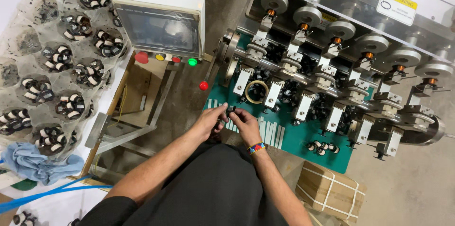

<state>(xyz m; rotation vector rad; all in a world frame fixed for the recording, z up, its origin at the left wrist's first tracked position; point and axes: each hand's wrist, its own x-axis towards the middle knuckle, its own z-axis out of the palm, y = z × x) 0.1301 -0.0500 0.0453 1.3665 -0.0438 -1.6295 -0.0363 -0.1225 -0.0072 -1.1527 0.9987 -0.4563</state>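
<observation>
Both hands meet just left of the frame's centre, right at the near edge of the green work plate (pixel 284 126). The left hand (pixel 210 120) and right hand (pixel 244 121) are pinched in together on a small black part (pixel 231 110), fingers curled narrow around it from either side. It's too small to say exactly what it is, looks like one of the little wound bobbins. The right wrist has a colourful woven bracelet (pixel 256 147).

Just above the hands sits a roll of yellowish tape (pixel 256 91) between the white clamps, and the winding machine (pixel 341 64) runs off diagonally to the right of the frame with its row of round metal discs and copper-tipped spindles. A few loose white-and-black bobbins (pixel 321 147) lie on the green plate lower right of the hands.

Upper left of centre there's a control box (pixel 161 19) with a screen and coloured buttons under it (red, yellow, red, green). Far left is a clear plastic tray (pixel 28 41) with pockets full of wound bobbins, and a blue cloth (pixel 40 162) bunched at its lower end. A cardboard box (pixel 332 193) sits at the bottom right.
</observation>
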